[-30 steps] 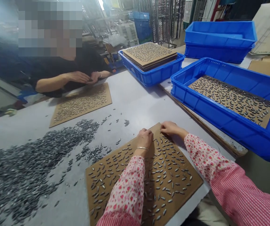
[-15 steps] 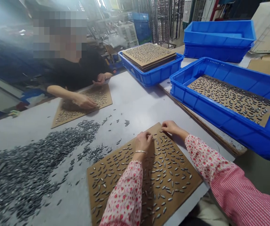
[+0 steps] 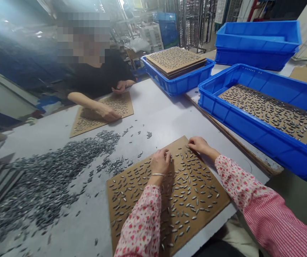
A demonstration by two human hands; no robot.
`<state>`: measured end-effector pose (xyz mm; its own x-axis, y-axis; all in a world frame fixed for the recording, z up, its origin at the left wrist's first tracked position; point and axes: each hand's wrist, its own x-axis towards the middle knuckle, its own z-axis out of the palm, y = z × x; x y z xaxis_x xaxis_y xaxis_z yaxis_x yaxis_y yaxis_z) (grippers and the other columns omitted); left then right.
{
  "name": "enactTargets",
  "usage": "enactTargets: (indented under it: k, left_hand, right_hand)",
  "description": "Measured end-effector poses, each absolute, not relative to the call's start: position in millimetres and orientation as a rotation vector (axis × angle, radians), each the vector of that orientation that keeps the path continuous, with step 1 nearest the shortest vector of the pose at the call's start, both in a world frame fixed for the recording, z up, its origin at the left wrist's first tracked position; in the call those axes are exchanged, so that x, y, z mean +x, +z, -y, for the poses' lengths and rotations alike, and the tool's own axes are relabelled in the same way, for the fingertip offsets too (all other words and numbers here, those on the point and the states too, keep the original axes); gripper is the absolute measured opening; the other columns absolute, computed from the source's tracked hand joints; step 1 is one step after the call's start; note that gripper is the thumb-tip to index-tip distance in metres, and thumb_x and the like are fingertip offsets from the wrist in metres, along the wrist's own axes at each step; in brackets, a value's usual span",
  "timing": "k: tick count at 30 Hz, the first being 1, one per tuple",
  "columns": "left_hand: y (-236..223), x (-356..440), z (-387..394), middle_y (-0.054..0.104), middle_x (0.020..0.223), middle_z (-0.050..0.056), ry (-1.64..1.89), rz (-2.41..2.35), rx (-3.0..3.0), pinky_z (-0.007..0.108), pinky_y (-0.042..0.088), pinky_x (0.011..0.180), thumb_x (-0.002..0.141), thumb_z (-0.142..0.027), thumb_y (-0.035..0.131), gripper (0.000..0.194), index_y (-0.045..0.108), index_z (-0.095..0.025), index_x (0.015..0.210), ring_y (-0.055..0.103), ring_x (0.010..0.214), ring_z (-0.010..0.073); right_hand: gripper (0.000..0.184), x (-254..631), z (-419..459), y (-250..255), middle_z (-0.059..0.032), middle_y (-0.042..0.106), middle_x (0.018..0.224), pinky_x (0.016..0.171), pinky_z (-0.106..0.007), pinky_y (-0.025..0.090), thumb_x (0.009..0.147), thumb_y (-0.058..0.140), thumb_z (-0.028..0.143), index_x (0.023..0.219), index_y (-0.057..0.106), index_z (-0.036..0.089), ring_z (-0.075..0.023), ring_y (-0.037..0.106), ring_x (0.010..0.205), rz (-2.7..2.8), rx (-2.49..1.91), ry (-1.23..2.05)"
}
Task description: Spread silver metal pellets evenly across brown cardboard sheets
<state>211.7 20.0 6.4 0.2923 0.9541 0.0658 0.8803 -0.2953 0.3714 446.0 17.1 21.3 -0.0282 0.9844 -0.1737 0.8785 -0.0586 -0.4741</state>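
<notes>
small metal pieces (image 3: 59,175) dot the cardboard sheet (image 3: 180,142) and heap up left of it; spacing them looks like the step. the left hand (image 3: 160,162) curls over it, the right hand (image 3: 198,145) bunches at its far right edge; whether either grips one, i can't tell. next likely needs light fingertips.

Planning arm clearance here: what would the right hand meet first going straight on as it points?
Likely the cardboard sheet, at its far corner just past the right hand; depth there is unclear.
</notes>
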Motion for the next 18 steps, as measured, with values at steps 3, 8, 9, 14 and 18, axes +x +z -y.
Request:
enactTargets:
  k: [3,8,9,14,18]
  left_hand:
    - [13,183,-18,0.066,0.088,0.005,0.473,-1.725,2.138,0.029,0.044,0.079,0.086,-0.033,0.049,0.025,0.068,-0.020,0.096,0.059,0.084,0.0171]
    - [33,169,1,0.067,0.085,0.004,0.315,-1.688,2.149,0.027,0.044,0.074,0.083,-0.027,0.055,0.018,0.070,-0.021,0.088,0.059,0.079,0.0157]
    - [36,172,6,0.066,0.086,0.004,0.280,-1.682,2.167,0.027,0.044,0.075,0.083,-0.027,0.055,0.017,0.070,-0.021,0.090,0.059,0.080,0.0159]
    - [33,185,19,0.065,0.091,0.005,0.159,-1.674,2.268,0.029,0.043,0.079,0.084,-0.028,0.055,0.019,0.069,-0.022,0.095,0.059,0.089,0.0185]
    - [21,191,22,0.065,0.094,0.007,0.093,-1.744,2.331,0.032,0.042,0.081,0.085,-0.033,0.055,0.018,0.068,-0.023,0.093,0.057,0.095,0.0215]
  right_hand:
    - [0.020,435,-15,12,-0.0033,0.071,0.095,0.074,-0.023,0.040,0.085,0.056,0.031,0.093,0.071,0.021,-0.0158,0.061,0.088,2.043,-1.866,0.692]
    - [0.021,391,-8,4,-0.0056,0.068,0.099,0.080,-0.026,0.039,0.086,0.057,0.029,0.099,0.071,0.022,-0.0174,0.058,0.093,2.394,-1.554,0.635]
    - [0.021,382,-6,6,-0.0064,0.067,0.100,0.081,-0.027,0.039,0.087,0.056,0.029,0.102,0.070,0.022,-0.0184,0.058,0.094,2.446,-1.538,0.590]
    - [0.021,361,3,24,-0.0104,0.065,0.100,0.080,-0.030,0.038,0.089,0.052,0.025,0.101,0.068,0.018,-0.0218,0.056,0.096,2.612,-1.561,0.430]
    - [0.017,370,8,31,-0.0114,0.065,0.100,0.081,-0.030,0.037,0.086,0.057,0.026,0.096,0.069,0.017,-0.0229,0.055,0.099,2.711,-1.543,0.439]
